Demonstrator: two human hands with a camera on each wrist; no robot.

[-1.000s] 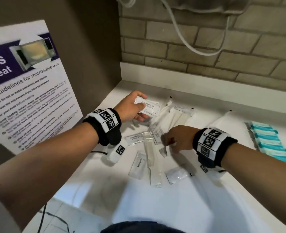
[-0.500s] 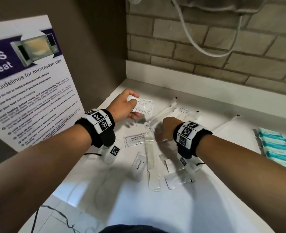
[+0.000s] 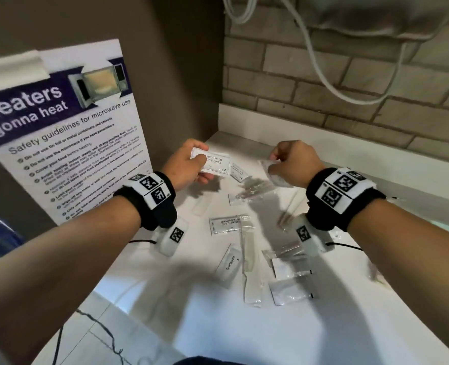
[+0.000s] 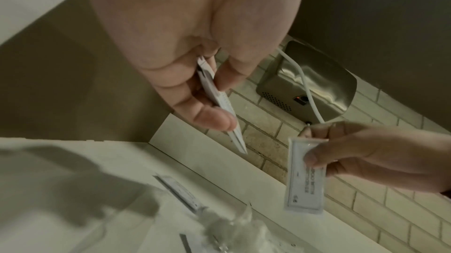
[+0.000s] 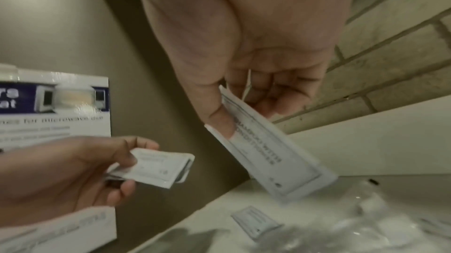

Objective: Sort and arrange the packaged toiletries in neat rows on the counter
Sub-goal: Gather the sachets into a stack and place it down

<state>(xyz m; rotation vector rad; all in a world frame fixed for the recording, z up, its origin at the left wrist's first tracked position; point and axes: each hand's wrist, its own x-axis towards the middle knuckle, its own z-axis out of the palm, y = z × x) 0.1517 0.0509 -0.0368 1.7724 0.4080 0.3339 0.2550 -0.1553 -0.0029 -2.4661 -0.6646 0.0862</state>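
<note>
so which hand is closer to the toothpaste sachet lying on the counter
Left, marginally. The left hand is up and left of the toothpaste sachet; the right hand is up and right, slightly farther. Both hold shampoo sachets.

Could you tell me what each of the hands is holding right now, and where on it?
The left hand pinches shampoo sachets by one short end. The right hand pinches another shampoo sachet by its top end, thumb on the printed face.
</note>
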